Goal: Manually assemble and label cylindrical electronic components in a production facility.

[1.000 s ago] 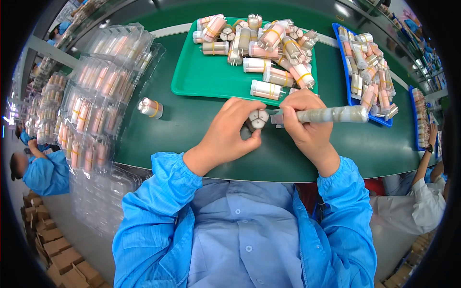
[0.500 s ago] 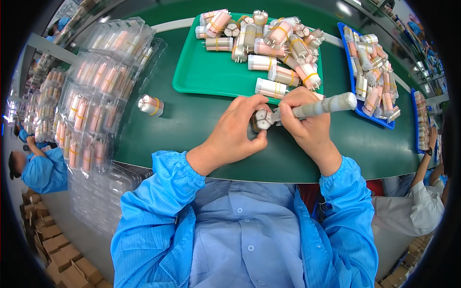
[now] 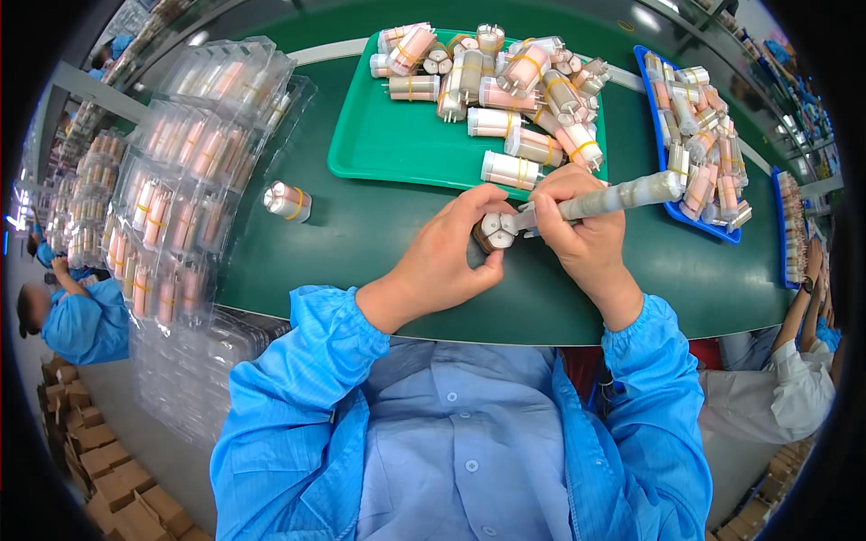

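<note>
My left hand (image 3: 444,250) pinches a short bundle of three round cells (image 3: 496,232) just above the table, its white end faces turned up. Fingers and thumb curl around its sides and hide most of its body. My right hand (image 3: 582,236) grips a tool with a thick, grey-white wrapped handle (image 3: 627,196), which slants up to the right. The tool's narrow tip points at the bundle's right edge; whether it touches cannot be told. A similar banded bundle (image 3: 288,202) lies alone on the table to the left.
Beyond my hands, a green tray (image 3: 379,144) holds many banded bundles. A blue tray (image 3: 651,99) of bundles stands at the right. Clear plastic trays (image 3: 194,144) filled with bundles are stacked at the left. Other people (image 3: 77,311) sit at both sides.
The tool's tip has shifted slightly up and away from the middle of the bundle's end. Its handle has moved a little to the right. My left hand keeps its grip.
</note>
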`<act>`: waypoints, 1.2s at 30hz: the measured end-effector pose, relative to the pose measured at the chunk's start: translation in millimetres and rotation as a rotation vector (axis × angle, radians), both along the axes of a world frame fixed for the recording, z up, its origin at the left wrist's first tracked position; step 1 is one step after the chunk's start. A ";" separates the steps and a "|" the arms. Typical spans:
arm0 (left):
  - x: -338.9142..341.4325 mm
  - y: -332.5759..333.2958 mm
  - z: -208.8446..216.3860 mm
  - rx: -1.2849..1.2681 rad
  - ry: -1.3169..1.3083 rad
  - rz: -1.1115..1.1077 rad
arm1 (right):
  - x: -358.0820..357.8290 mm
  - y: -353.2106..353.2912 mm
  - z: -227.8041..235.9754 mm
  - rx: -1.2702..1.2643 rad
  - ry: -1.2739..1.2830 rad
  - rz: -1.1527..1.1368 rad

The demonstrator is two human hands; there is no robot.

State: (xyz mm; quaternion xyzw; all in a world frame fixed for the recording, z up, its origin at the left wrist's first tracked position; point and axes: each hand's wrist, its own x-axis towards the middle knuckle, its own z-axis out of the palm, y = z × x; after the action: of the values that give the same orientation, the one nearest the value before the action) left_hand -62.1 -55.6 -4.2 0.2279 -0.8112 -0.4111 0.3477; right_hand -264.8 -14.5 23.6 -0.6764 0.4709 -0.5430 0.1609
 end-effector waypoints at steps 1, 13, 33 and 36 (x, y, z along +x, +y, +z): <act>0.1 0.1 0.6 0.009 -0.006 -0.006 | 0.3 -0.2 0.4 -0.009 0.005 0.001; -1.8 -1.9 3.4 -0.004 -0.025 -0.017 | 4.9 1.0 0.2 -0.007 0.052 0.034; -3.2 -2.6 -0.9 0.071 -0.036 -0.015 | 0.5 -2.9 -2.8 0.004 0.007 0.041; 1.0 -0.5 10.2 0.197 -0.112 -0.042 | 1.6 -4.5 -4.2 -0.021 0.093 0.021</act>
State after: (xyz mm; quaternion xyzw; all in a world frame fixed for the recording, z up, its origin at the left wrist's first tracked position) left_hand -61.0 -56.1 6.0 0.2666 -0.7897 -0.4825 0.2693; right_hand -263.2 -19.0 19.3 -0.7075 0.4651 -0.5142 0.1371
